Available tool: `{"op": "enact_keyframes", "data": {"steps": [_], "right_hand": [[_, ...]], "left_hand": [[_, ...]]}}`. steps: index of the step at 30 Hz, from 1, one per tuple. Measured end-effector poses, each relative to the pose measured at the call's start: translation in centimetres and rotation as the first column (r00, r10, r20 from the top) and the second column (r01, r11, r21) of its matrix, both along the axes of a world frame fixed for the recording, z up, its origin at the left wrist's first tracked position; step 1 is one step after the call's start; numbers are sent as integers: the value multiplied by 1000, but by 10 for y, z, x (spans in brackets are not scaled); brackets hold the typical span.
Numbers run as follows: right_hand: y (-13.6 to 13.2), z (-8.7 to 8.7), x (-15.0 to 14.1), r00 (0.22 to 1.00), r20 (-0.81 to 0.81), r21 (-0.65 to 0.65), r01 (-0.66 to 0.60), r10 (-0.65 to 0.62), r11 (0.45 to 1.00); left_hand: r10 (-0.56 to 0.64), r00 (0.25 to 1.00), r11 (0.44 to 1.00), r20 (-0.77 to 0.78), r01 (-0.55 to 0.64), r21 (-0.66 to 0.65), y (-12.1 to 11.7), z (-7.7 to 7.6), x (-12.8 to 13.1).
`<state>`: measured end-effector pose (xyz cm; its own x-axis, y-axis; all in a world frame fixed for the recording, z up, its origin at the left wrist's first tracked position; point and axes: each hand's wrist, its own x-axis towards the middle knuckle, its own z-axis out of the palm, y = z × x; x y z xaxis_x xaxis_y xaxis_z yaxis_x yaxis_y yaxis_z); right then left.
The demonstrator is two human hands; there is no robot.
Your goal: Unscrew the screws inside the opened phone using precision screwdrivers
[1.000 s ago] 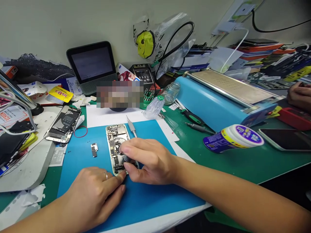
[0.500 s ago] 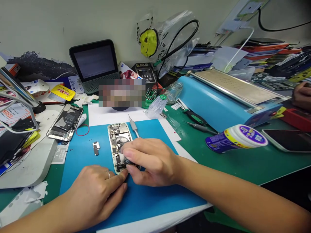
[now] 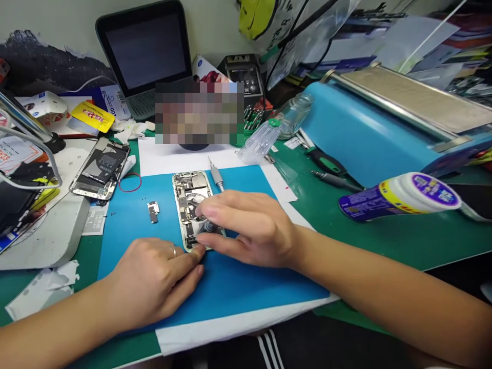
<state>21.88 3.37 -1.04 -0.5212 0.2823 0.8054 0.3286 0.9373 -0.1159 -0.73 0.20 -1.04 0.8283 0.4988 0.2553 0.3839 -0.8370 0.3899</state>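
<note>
Fingers of the right hand (image 3: 246, 230) pinch a dark, ridged tool handle (image 3: 209, 227) between thumb and forefinger over the near half of an opened phone (image 3: 186, 210); the working tip is hidden. The left hand (image 3: 154, 271) sets its forefinger at the phone's near edge, the other fingers curled close together; whether it grips or merely steadies the frame, one cannot tell. The phone lies near the middle of a blue mat (image 3: 230, 297), its inner parts exposed. A skid of the frame under a light left fingertip, or a slanted push on the handle, could scratch those parts. Left of the phone sit a small metal-and-black part (image 3: 152, 211) and, farther left, a dark speck (image 3: 113, 213), perhaps a screw; a brushing wrist or tugged mat could scatter both.

Just beyond the right hand lies a grey tool (image 3: 216, 174), fine tip pointing far. White paper (image 3: 230, 333) edges the mat on a green counter (image 3: 376, 251). A second phone assembly (image 3: 100, 166) rests at left; a purple bottle (image 3: 395, 197) and blue machine (image 3: 346, 133) crowd the right. A dark-screened display (image 3: 148, 51) backs onto a pale, peeling wall (image 3: 69, 20).
</note>
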Motion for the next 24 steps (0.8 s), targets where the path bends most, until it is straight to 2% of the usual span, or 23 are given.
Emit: {"op": "enact_keyframes", "data": {"steps": [15,20,24], "right_hand": [[0,-1,-3,999,-38,-24,-17,16,1000],[-1,0,-3,998,-11,-10,64,-65,998],[-1,1,-2,998,-33,10,56,-56,998]], "left_hand": [[5,1000,1000,16,-5,11,-2,1,-1],[7,1000,1000,9,-7,-4,-1,1,-1],[5,1000,1000,21,-5,7,-1,1,0]]}}
